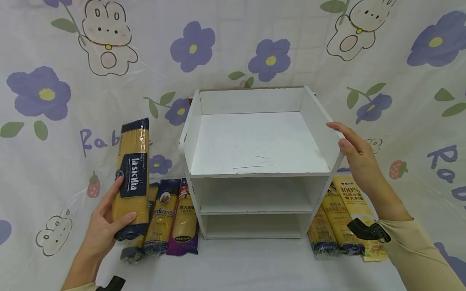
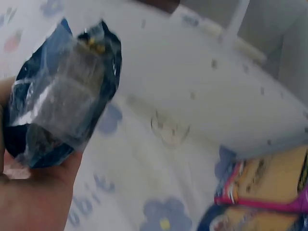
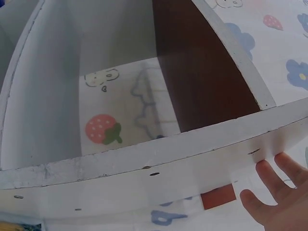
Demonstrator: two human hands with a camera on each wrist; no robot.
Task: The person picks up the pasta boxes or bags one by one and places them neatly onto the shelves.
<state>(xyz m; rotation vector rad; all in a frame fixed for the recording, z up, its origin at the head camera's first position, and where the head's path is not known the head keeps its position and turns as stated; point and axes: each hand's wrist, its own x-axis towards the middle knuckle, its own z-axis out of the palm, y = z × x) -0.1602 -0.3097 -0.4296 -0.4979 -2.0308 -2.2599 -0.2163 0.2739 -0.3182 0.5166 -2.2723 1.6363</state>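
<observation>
a person's left hand (image 1: pixel 100 224) is gripping a packet of long pasta (image 1: pixel 134 173), its dark label reading "la sicilia". the thumb is pressing across the front near the lower end while the other fingers are wrapping the left edge and back, probably because a low grip is carrying the weight and leaving the label uncovered. the packet is standing nearly upright, most of its length rising above the thumb. in the left wrist view its crinkled bottom wrap is facing the camera, just beside the palm.

the right hand (image 1: pixel 364 163) is touching the side panel of a white shelf unit (image 1: pixel 255 145), its fingers fairly straight and not curling round anything; it is likely steadying the unit. in the right wrist view the fingertips are meeting the panel's outer face near its edge.

the held packet is lying within the left fingers' grasp, well apart from the right fingers, with the unit standing between the two hands. just to the right of the left fingers, a blue-topped packet (image 1: pixel 160 220) and a purple-edged packet (image 1: pixel 185 218) are leaning by the unit; another is half hiding behind the held one. below the right fingers, two pasta packets (image 1: pixel 342 218) and a yellow bag (image 1: pixel 353 190) are leaning, perhaps sorted by side.
</observation>
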